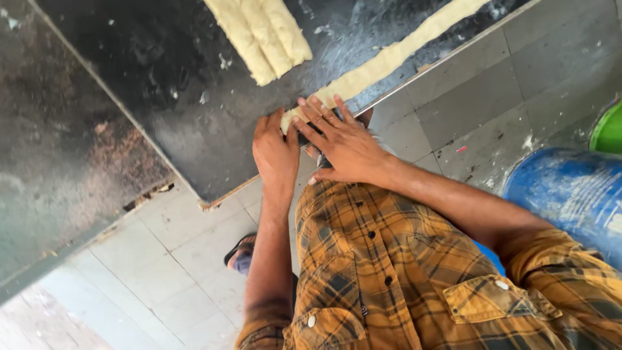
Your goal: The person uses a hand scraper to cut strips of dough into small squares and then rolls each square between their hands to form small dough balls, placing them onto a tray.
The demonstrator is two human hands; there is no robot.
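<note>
A long pale dough rope (389, 58) lies along the edge of a dark, greasy worktop (188, 97). Both of my hands rest flat on its near end. My left hand (275, 152) lies palm down with the fingers together, covering the rope's tip. My right hand (340, 139) sits beside it, fingers spread across the rope and the worktop's metal edge. Neither hand is curled around the dough. A stack of thicker dough strips (262, 35) lies farther back on the worktop, apart from both hands.
A blue plastic barrel (570, 194) stands on the tiled floor (466, 110) at the right, with a green rim (609, 129) beyond it. A second dark slab (58, 149) fills the left side. My sandalled foot (241, 254) shows below the worktop.
</note>
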